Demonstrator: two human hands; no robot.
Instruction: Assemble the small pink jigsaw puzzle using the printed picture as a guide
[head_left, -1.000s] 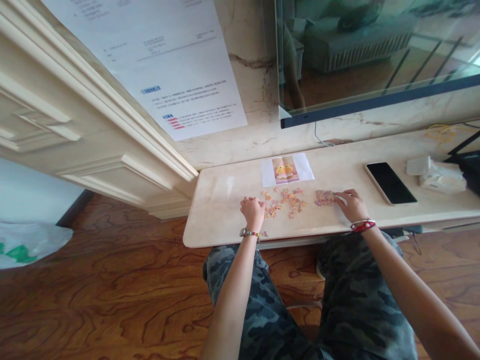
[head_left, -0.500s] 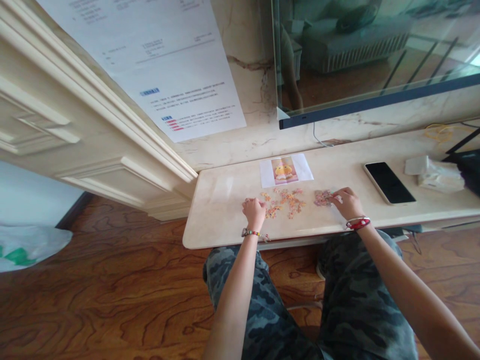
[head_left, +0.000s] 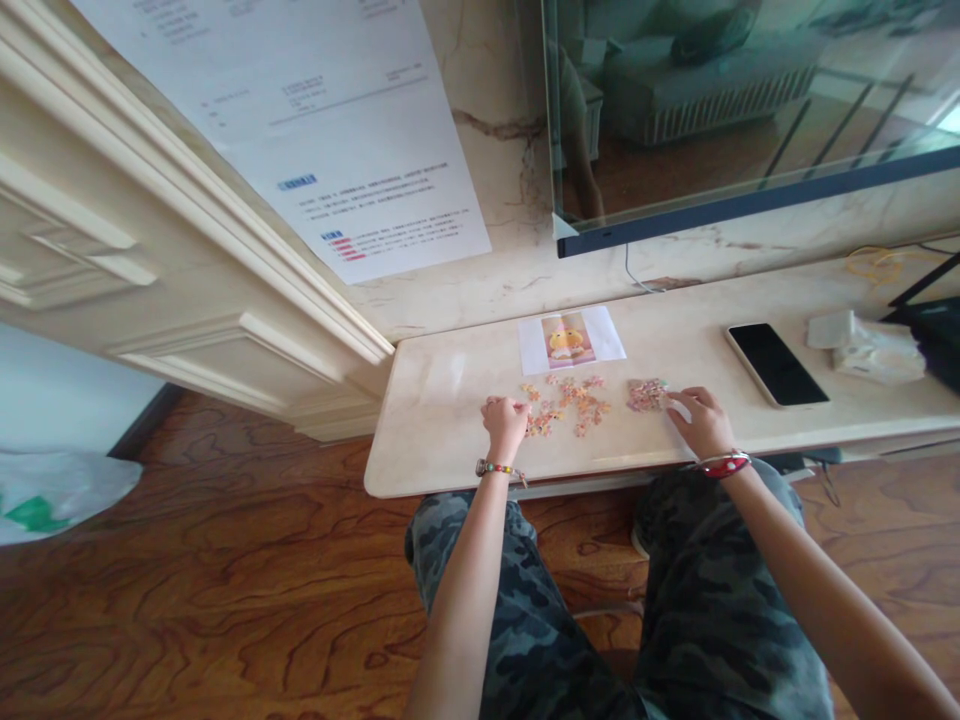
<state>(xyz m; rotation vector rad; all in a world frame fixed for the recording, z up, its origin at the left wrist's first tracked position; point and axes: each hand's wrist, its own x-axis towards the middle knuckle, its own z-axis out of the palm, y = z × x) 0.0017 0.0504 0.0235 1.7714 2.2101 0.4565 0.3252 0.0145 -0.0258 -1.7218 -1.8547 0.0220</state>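
Small jigsaw puzzle pieces point(head_left: 581, 397) in orange, yellow and pink lie loosely spread on the white tabletop point(head_left: 442, 400). At their left edge is my left hand point(head_left: 505, 424), fingers curled together; whatever it may hold is hidden. A denser pile of pinkish puzzle pieces point(head_left: 645, 395) lies farther right. Just right of that pile, my right hand point(head_left: 703, 422) pinches a whitish puzzle piece point(head_left: 679, 408) between thumb and fingers. Behind the pieces rests a creased printed picture point(head_left: 568, 340) of yellow figures on white paper.
A phone point(head_left: 777, 364) lies to the right, with a clear plastic packet point(head_left: 874, 348) beyond it. Above the table hangs a screen point(head_left: 750, 100). A printed sheet point(head_left: 315, 130) is on the wall at left, near a panelled door point(head_left: 187, 300).
My right hand has drawn back slightly to the right and toward me, away from the pinkish pile. My left hand has shifted slightly left, still curled.
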